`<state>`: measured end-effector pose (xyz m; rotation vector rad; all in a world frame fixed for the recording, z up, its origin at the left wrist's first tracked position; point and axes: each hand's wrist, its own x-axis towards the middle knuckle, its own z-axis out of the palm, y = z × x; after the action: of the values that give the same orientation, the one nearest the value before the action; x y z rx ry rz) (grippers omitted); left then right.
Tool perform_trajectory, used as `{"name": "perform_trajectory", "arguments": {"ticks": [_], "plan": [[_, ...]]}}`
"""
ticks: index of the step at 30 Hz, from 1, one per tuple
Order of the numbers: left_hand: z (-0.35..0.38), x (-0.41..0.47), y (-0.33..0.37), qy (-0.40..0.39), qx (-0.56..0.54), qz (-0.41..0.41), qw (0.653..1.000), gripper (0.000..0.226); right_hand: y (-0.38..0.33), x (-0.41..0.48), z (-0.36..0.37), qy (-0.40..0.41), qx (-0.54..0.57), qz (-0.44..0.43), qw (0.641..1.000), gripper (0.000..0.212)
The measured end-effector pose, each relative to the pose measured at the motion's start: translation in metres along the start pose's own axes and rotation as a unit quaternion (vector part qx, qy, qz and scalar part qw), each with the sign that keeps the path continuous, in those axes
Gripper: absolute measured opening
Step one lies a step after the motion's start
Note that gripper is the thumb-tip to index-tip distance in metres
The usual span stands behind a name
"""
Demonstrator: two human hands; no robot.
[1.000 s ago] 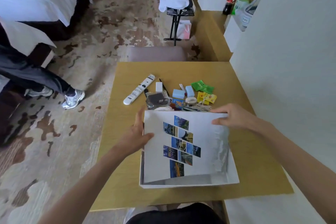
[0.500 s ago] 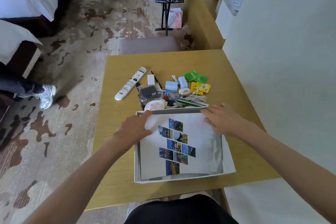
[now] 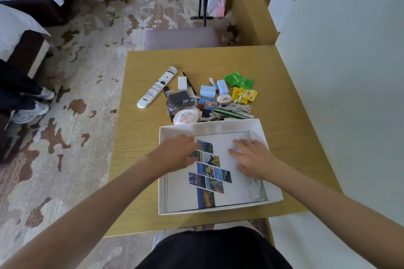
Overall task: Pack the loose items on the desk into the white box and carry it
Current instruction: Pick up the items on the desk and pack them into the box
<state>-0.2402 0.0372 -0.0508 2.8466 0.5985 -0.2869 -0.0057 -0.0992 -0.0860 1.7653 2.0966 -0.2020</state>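
White box (image 3: 162, 172) walls frame both flat, open hands: the left hand (image 3: 178, 152) and, beside it, the right hand (image 3: 251, 156) press a photo-printed sheet (image 3: 218, 183) lying inside. Loose items (image 3: 209, 98) lie on the desk (image 3: 140, 159) just beyond the fingertips.

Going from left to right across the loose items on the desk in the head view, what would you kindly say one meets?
White remote control → grey charger in its clear bag → light blue box → yellow tea packets.
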Motion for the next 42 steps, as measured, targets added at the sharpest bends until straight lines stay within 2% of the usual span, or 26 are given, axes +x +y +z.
{"name": "perform_trajectory", "arguments": {"ticks": [2, 4, 6, 8, 9, 11, 13, 14, 17, 20, 23, 27, 28, 31, 33, 35, 37, 39, 42], "plan": [[0.016, 0.013, 0.005, -0.063, 0.004, -0.025, 0.998, 0.057, -0.002, 0.002, 0.002, -0.025, 0.018, 0.013, 0.999, 0.070], [0.029, 0.021, 0.008, -0.115, 0.038, -0.058, 0.991, 0.076, -0.001, 0.005, 0.000, -0.060, 0.036, 0.015, 0.997, 0.080], [0.037, 0.024, 0.009, -0.136, 0.069, -0.068, 0.986, 0.084, 0.002, 0.006, -0.007, -0.082, 0.063, 0.009, 0.995, 0.074], [0.038, 0.025, 0.010, -0.129, 0.061, -0.059, 0.988, 0.076, 0.008, 0.004, -0.017, -0.049, 0.120, -0.008, 0.991, 0.057], [0.034, 0.026, 0.008, -0.113, 0.027, -0.056, 0.992, 0.065, 0.012, 0.003, -0.021, -0.006, 0.170, -0.012, 0.985, 0.051], [0.023, 0.024, 0.004, -0.032, -0.096, -0.074, 0.992, 0.039, 0.022, 0.001, -0.033, 0.122, 0.262, -0.013, 0.957, 0.041], [0.004, 0.021, 0.002, 0.089, -0.180, -0.122, 0.972, 0.027, 0.035, 0.006, -0.050, 0.225, 0.319, -0.014, 0.921, 0.031], [-0.007, 0.020, 0.000, 0.147, -0.199, -0.142, 0.958, 0.025, 0.042, 0.013, -0.059, 0.252, 0.342, -0.020, 0.905, 0.028], [-0.032, 0.025, -0.012, 0.253, -0.228, -0.186, 0.922, 0.021, 0.061, 0.046, -0.080, 0.255, 0.383, -0.032, 0.887, 0.022], [-0.044, 0.032, -0.035, 0.281, -0.267, -0.262, 0.884, 0.018, 0.069, 0.091, -0.091, 0.176, 0.391, -0.035, 0.903, 0.027], [-0.042, 0.038, -0.064, 0.218, -0.321, -0.325, 0.862, 0.020, 0.054, 0.144, -0.098, 0.082, 0.366, -0.063, 0.925, 0.031], [-0.028, 0.042, -0.100, 0.130, -0.324, -0.343, 0.872, 0.024, 0.018, 0.203, -0.097, -0.002, 0.292, -0.061, 0.954, 0.026], [-0.022, 0.042, -0.108, 0.118, -0.326, -0.340, 0.874, 0.025, 0.010, 0.213, -0.093, -0.024, 0.256, -0.050, 0.965, 0.034], [-0.001, 0.044, -0.129, 0.080, -0.331, -0.316, 0.885, 0.025, -0.003, 0.228, -0.081, -0.074, 0.143, -0.013, 0.987, 0.073], [0.014, 0.049, -0.140, 0.049, -0.335, -0.291, 0.895, 0.025, -0.006, 0.231, -0.077, -0.059, 0.123, -0.006, 0.991, 0.078], [0.028, 0.055, -0.147, 0.019, -0.336, -0.275, 0.900, 0.026, -0.002, 0.229, -0.078, -0.040, 0.138, -0.008, 0.990, 0.067], [0.039, 0.063, -0.151, -0.004, -0.332, -0.259, 0.907, 0.029, 0.010, 0.223, -0.081, -0.033, 0.203, -0.018, 0.978, 0.045], [0.044, 0.074, -0.150, -0.006, -0.333, -0.223, 0.916, 0.035, 0.025, 0.209, -0.086, -0.034, 0.322, -0.011, 0.946, 0.029], [0.042, 0.087, -0.144, -0.009, -0.338, -0.133, 0.932, 0.049, 0.042, 0.186, -0.096, -0.013, 0.460, 0.023, 0.888, 0.031]]}}
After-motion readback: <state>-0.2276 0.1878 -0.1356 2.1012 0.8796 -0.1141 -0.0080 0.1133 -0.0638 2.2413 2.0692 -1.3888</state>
